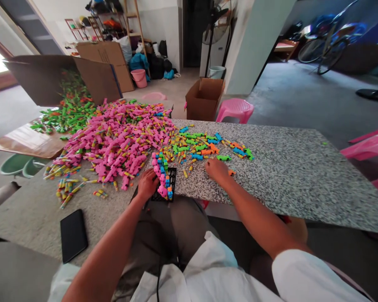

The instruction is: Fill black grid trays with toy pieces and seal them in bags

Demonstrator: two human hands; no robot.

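Note:
A black tray [173, 178] with round holes lies at the table's front edge, and rows of pink, blue and green pieces [161, 174] stand on it. My left hand [148, 183] rests at the tray's left side, its fingers against the pink row; whether it grips anything is hidden. My right hand [216, 170] is closed over the speckled table, beside a green piece [223, 158] and an orange piece [231, 172]; what it holds, if anything, is too small to tell. Mixed green, blue, orange and yellow pieces [200, 147] lie beyond both hands.
A big pile of pink pieces [113, 138] covers the table's left part. Green pieces [69, 113] spill from a large cardboard box [44, 79] behind it. A black phone [73, 235] lies front left. An open carton [204, 100] and pink stool [235, 109] stand beyond the table [296, 176].

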